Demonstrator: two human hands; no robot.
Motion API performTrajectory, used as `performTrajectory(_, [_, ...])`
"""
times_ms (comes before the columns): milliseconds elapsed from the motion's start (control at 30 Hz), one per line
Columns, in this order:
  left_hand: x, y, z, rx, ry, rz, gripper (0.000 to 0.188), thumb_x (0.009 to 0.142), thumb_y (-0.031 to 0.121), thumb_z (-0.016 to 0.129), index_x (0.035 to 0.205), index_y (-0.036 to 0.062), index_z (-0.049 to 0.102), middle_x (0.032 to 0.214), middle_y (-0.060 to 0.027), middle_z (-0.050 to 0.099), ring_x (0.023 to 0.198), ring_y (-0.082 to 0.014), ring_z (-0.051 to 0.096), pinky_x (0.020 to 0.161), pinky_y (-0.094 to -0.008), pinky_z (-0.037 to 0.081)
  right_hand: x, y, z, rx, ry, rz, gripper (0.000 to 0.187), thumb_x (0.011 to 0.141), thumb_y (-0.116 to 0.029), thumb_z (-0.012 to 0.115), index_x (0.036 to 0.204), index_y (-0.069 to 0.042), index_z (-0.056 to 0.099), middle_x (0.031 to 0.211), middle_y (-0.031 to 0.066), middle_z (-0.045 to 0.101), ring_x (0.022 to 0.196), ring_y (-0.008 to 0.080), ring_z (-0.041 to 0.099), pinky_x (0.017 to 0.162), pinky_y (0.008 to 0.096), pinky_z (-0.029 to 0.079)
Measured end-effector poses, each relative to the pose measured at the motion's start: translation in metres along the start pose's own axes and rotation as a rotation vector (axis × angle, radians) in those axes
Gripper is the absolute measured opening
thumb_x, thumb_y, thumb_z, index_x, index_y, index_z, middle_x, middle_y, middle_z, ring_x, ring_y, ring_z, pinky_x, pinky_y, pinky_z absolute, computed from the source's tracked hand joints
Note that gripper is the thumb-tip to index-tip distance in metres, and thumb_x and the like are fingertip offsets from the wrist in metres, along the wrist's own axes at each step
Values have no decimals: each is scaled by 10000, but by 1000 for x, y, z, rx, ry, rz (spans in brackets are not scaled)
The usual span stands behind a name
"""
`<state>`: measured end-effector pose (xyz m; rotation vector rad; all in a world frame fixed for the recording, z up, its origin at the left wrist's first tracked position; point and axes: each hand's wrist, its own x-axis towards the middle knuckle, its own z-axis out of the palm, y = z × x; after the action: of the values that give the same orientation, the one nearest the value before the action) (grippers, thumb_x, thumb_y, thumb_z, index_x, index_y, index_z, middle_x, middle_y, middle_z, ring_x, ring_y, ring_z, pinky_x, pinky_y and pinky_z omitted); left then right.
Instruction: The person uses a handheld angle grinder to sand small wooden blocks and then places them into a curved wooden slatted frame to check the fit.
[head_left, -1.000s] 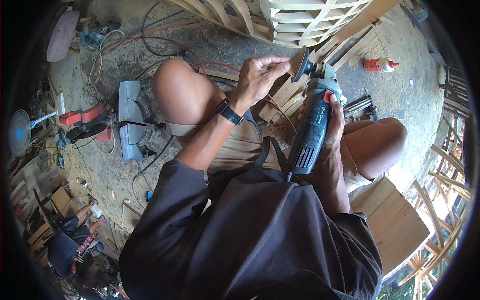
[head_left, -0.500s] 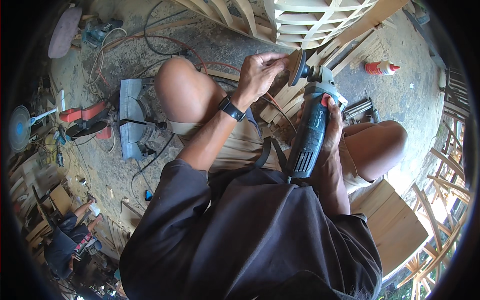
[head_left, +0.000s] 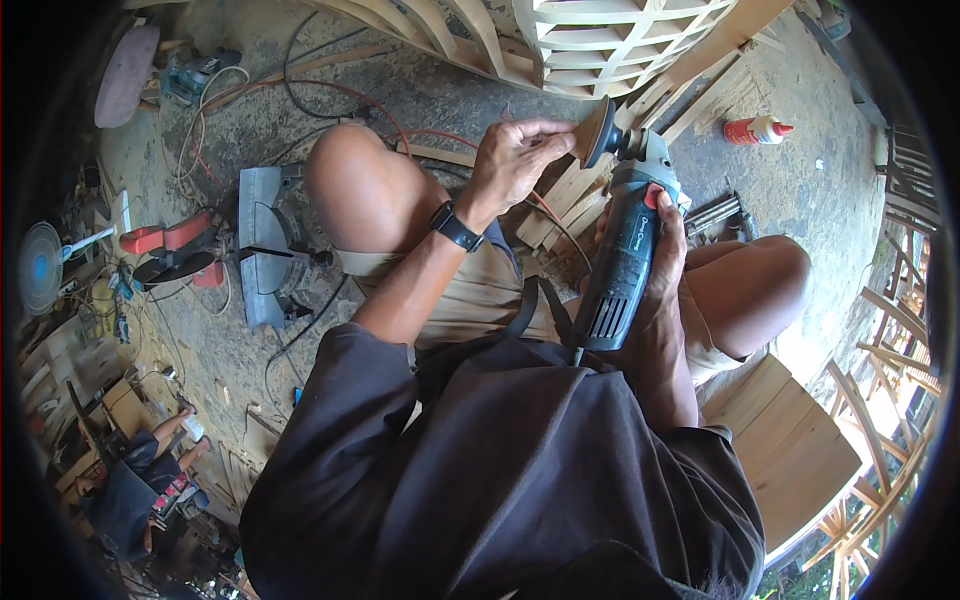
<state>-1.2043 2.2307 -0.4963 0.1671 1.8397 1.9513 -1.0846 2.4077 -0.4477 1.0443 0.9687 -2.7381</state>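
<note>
My right hand (head_left: 668, 245) is wrapped round the dark teal body of an angle grinder (head_left: 622, 265), thumb beside its red switch. The grinder stands nearly upright in the view, its grey head at the far end. On that head sits a round sanding disc (head_left: 588, 135) with a tan face and a dark backing pad, turned toward my left. My left hand (head_left: 518, 165), wearing a black watch, has its fingers bent and pressed together at the disc's face. Exactly how the fingertips grip the disc is partly hidden.
Wooden strips (head_left: 565, 205) lie beyond the grinder, below a curved wooden lattice frame (head_left: 630, 45). A red-and-white glue bottle (head_left: 757, 130) is at the right. Left of my knee stands a miter saw (head_left: 262, 245); cables cross the floor. Another person (head_left: 130, 490) sits at lower left.
My left hand has shifted slightly down along the disc, its fingers drawn closer together at the face. The grinder and my right hand hold almost the same place.
</note>
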Motion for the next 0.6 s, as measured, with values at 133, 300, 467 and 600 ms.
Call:
performTrajectory(133, [-1, 1, -1, 15, -13, 0, 300, 949, 121, 719, 1200, -40, 693, 1037, -84, 742, 934, -83, 667, 839, -206, 534, 1, -1, 2, 47, 24, 8, 440, 942, -373, 644, 1175, -10, 556, 813, 104, 654, 597, 201, 660, 532, 313, 582])
performTrajectory(300, [2, 3, 2, -79, 32, -3, 296, 960, 104, 700, 1210, -52, 683, 1055, -80, 741, 941, -74, 667, 846, -200, 530, 0, 0, 3, 35, 1, -14, 415, 944, -350, 654, 1181, -29, 537, 810, 110, 650, 597, 208, 664, 518, 314, 581])
performTrajectory(467, [7, 2, 4, -64, 76, 10, 288, 970, 84, 676, 1219, -61, 676, 1087, -98, 741, 964, -83, 678, 867, -205, 537, -1, 2, 4, 6, -20, -22, 414, 951, -347, 652, 1180, -24, 529, 807, 121, 650, 600, 218, 669, 513, 323, 582])
performTrajectory(600, [13, -1, 4, -69, 111, 28, 289, 973, 75, 663, 1228, -62, 672, 1093, -110, 741, 963, -95, 686, 876, -210, 541, 0, 3, 2, -1, -25, -5, 423, 955, -351, 646, 1196, -30, 514, 810, 131, 650, 600, 223, 670, 513, 330, 584])
